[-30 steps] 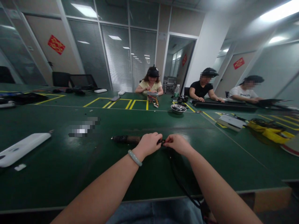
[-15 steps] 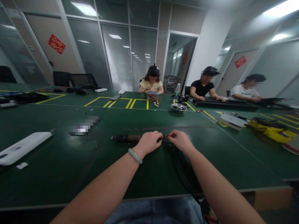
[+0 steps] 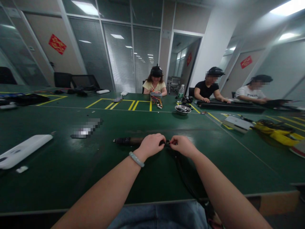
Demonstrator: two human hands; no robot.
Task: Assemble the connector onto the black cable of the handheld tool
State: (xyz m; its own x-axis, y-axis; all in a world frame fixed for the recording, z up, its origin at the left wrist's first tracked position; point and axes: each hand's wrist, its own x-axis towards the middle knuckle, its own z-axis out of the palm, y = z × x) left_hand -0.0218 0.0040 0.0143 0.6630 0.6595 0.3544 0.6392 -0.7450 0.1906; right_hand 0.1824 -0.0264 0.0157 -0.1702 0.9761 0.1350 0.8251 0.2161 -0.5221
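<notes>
My left hand (image 3: 152,144) is closed around the right end of a dark cylindrical tool (image 3: 128,141) that lies on the green table (image 3: 71,178). A pale green bangle (image 3: 136,159) sits on that wrist. My right hand (image 3: 182,144) pinches a small dark piece right at the tool's end, fingertips nearly touching the left hand's. A black cable (image 3: 186,178) runs from between the hands toward me and drops over the table's front edge.
A white flat device (image 3: 22,150) lies at the left, a pixelated item (image 3: 86,128) beyond it. Three people work across the table. A metal bowl (image 3: 182,109), a water bottle (image 3: 180,93), a grey box (image 3: 238,123) and yellow gear (image 3: 277,133) lie farther back and right.
Both hands stayed together at the tool's end with only small finger shifts; the right hand's fingertips moved slightly closer to the left hand. The view drifted a little.
</notes>
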